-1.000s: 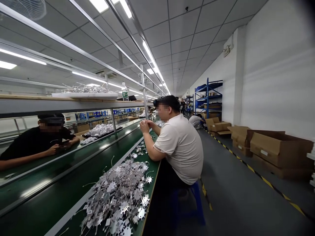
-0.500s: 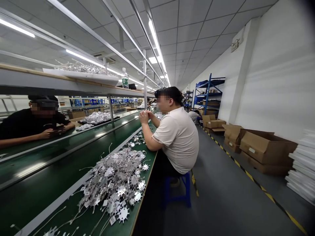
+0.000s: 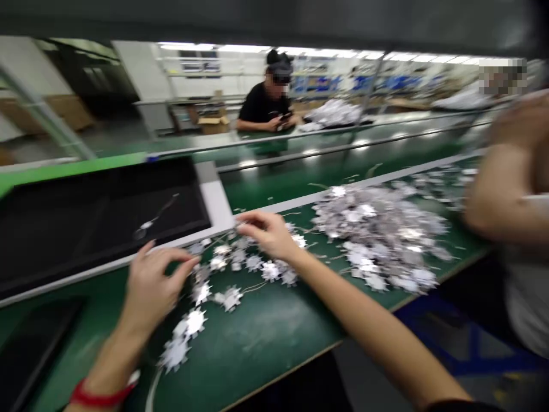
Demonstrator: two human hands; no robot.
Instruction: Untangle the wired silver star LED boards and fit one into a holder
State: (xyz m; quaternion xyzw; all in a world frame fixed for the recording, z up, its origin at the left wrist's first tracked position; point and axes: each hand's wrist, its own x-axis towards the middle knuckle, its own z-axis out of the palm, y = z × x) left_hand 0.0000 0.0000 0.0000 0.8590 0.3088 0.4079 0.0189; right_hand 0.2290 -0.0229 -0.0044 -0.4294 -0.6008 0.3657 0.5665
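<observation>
My left hand (image 3: pixel 152 283) hovers over the green bench top (image 3: pixel 266 337), thumb and fingers spread, just left of a scatter of small silver star-shaped metal plates (image 3: pixel 231 269) with thin wires. My right hand (image 3: pixel 268 232) reaches across to the far side of the same scatter, its fingers curled down onto the plates near the white rail (image 3: pixel 217 203). The picture is smeared by motion, so I cannot make out whether that hand holds a plate. A red band (image 3: pixel 92 395) is on my left wrist.
A big heap of the same silver plates (image 3: pixel 381 234) lies to the right. A black tray (image 3: pixel 98 212) sits behind the rail at the left. A seated co-worker's arm (image 3: pixel 501 189) is at the right edge. Across the green conveyor (image 3: pixel 300 171) sits a person in black (image 3: pixel 266 106).
My view has swung from looking down the line at the seated co-worker to looking down at the bench. Both my hands have come into view over the scattered plates.
</observation>
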